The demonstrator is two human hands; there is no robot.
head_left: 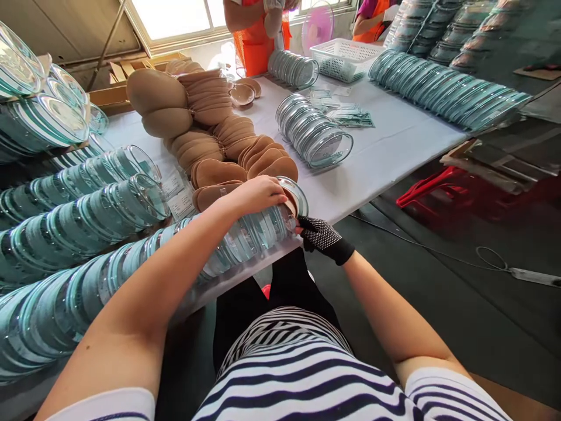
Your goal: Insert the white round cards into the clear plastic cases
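The left hand [258, 194] lies bare on top of the near end of a long row of clear cases [131, 266] at the front edge of the counter [385, 152], its fingers curled down over the last case; the right hand [322, 237], in a black dotted glove, presses against that end from the side, fingers together on the rim; tan pads [219, 140] are heaped just behind; a white basket [344, 58] stands far back beside a person in an orange apron [258, 41].

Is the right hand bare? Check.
No, the right hand wears a black dotted glove, while the left hand is bare.
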